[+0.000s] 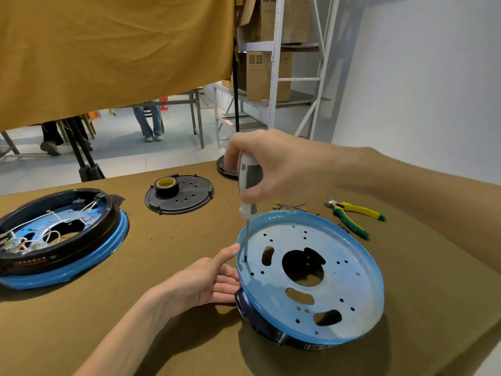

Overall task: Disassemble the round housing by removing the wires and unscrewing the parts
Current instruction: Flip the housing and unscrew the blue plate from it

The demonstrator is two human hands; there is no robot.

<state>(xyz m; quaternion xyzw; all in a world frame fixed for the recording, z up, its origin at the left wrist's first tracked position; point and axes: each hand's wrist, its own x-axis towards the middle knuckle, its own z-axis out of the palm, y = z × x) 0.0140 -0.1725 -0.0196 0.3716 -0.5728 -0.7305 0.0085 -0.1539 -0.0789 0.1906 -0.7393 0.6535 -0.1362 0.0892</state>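
Note:
A round housing (349, 270) with a blue rim, a perforated metal plate and a black base lies on the brown table at front right. My right hand (273, 164) grips the grey-white handle of a screwdriver (249, 191) held upright, its tip set in a hole at the plate's left edge. My left hand (208, 283) rests against the housing's left side, fingers straight under the rim and thumb up against it. Loose blue and yellow wires (290, 206) lie behind the housing.
A second blue-rimmed housing (65, 240) full of white wires sits at the left. A black round cover (184, 199) carries a roll of tape (166, 185). Green-yellow pliers (352, 215) lie at right. Another black part (225, 169) sits at the far edge.

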